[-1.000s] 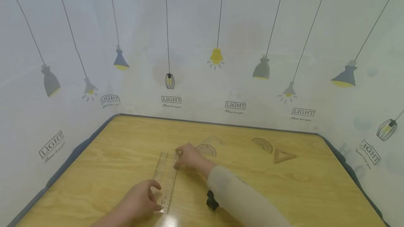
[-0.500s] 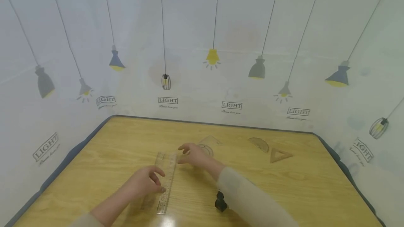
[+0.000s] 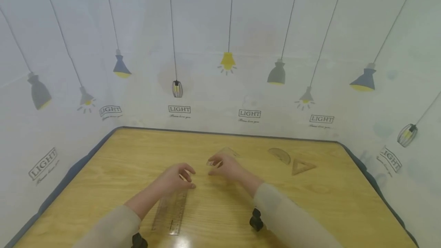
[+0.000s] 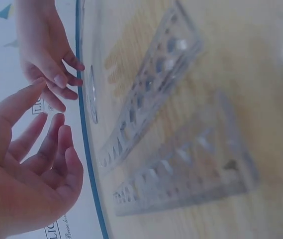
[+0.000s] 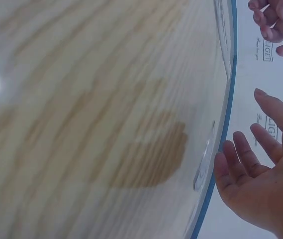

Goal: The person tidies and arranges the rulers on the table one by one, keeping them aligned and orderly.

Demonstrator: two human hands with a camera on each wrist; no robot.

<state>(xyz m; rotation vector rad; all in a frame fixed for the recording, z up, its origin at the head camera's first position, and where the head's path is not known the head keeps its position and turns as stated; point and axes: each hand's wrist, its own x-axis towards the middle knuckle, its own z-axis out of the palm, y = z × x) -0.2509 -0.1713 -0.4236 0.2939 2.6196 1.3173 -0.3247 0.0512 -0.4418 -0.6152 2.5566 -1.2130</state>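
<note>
Apparently pre-grasp | our left hand (image 3: 173, 179), right hand (image 3: 227, 167): fingers loose, empty | next likely: pinch set square (image 3: 230, 151) near far edge of surface (image 3: 220, 209)

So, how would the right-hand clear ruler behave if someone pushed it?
The ruler lies flat, so it would likely slide on the table, not roll. Thin and clear, it is probably light plastic. Its straight edges suggest it is fairly stiff.
</note>
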